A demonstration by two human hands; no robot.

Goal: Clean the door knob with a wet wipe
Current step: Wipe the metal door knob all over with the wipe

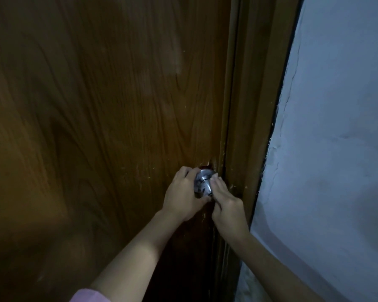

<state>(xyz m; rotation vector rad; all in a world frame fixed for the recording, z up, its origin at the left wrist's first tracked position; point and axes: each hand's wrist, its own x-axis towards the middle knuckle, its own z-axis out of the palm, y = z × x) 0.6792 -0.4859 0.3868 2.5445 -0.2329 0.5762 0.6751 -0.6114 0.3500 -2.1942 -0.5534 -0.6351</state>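
A round silver door knob [203, 183] sits near the right edge of a brown wooden door [109, 110]. My left hand [182, 196] wraps around the knob from the left, fingers over its top and thumb under it. My right hand [225, 200] comes in from the right, its fingers straight and held together, pressed against the knob's right side. No wet wipe shows in the dim light, and whatever lies under my right fingers is hidden.
The wooden door frame [251, 118] runs just right of the knob, with chipped wood around the latch. Beyond it stands a pale, cracked plaster wall [332, 136]. A pink sleeve [87, 296] shows at the bottom edge.
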